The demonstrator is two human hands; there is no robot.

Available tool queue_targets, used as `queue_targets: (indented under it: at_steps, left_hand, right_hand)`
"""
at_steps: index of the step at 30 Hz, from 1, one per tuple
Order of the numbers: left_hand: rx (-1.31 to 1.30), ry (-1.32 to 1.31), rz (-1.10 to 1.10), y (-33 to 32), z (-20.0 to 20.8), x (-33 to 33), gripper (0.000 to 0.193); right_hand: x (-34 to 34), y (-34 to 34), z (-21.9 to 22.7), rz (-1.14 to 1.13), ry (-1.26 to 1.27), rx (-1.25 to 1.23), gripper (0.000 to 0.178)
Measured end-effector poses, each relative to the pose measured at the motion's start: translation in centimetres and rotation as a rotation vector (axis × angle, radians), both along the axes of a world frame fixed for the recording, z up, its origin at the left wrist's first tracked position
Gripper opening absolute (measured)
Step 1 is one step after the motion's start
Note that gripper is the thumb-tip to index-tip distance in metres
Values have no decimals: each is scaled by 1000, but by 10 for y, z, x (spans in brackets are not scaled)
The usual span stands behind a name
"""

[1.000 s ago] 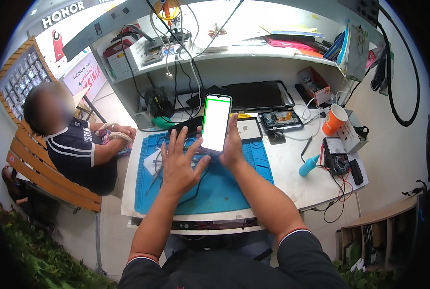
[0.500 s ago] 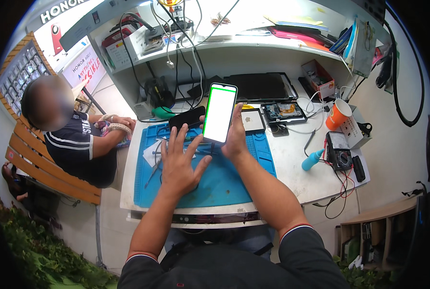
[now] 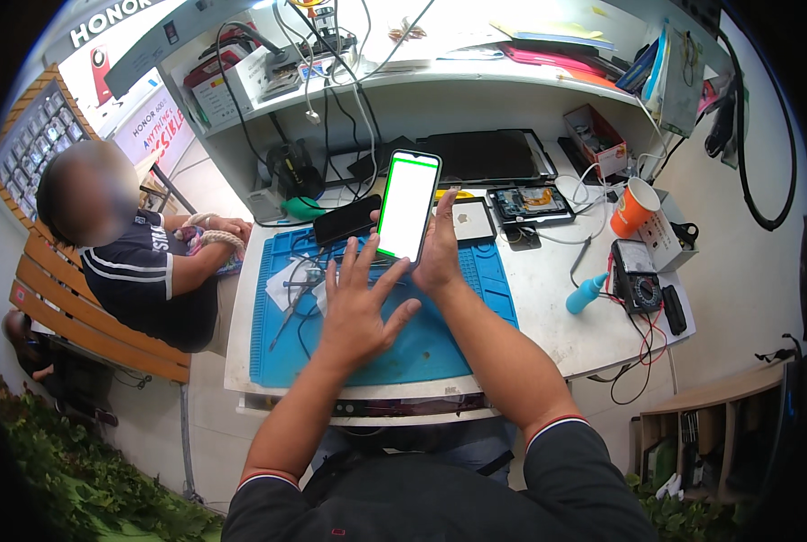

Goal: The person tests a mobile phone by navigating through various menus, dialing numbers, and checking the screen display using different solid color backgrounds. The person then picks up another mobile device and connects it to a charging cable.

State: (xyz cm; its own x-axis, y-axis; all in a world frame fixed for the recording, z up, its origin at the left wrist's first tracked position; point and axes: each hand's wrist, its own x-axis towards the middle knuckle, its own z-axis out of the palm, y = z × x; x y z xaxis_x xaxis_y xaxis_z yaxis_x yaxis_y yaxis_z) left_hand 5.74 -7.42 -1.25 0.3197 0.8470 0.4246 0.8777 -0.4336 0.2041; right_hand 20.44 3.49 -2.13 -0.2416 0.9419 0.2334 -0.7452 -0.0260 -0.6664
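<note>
A smartphone [image 3: 407, 208] with a bright white screen and a green border stands tilted above the blue mat. My right hand [image 3: 438, 244] grips its right side and lower edge, thumb pointing up. Fingers of my left hand [image 3: 363, 312] are spread, and the index fingertip is at the bottom right of the screen; whether it touches the glass I cannot tell. Beneath my hands lies the blue work mat [image 3: 403, 357], with thin tools and a cable [image 3: 286, 316] and white paper [image 3: 283, 287] on its left part. A second, dark phone [image 3: 347, 222] lies behind my left hand.
To the right are an opened device with exposed circuitry [image 3: 532, 206], an orange cup [image 3: 635, 208], a blue bottle [image 3: 586, 294] and a multimeter [image 3: 638, 285]. A white-framed panel [image 3: 473, 221] lies near the phone. Cables hang from the shelf [image 3: 458, 77]. A person [image 3: 150, 262] sits at left.
My left hand has shifted right, its index finger now at the lower right of the phone's screen. The phone stays in my right hand, its screen still white and green.
</note>
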Motion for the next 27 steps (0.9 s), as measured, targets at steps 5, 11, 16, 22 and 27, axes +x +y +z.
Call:
queue_targets:
  at_steps: [5,11,16,22,27]
  left_hand:
    - [-38,-28,-39,-1,1,7,64]
    - [-18,-75,-30,-2,4,6,64]
    - [-9,-61,4,-1,4,-1,63]
    - [-16,-27,-25,-2,2,4,61]
    - [6,-44,-31,1,6,9,60]
  right_hand:
    - [-2,4,-5,-31,-19,3,104]
    - [-2,3,-2,-30,23,-7,103]
    - [1,-3,4,13,31,-21,100]
    - [-2,4,-3,-27,16,-5,101]
    - [-2,4,-6,-3,14,-11,101]
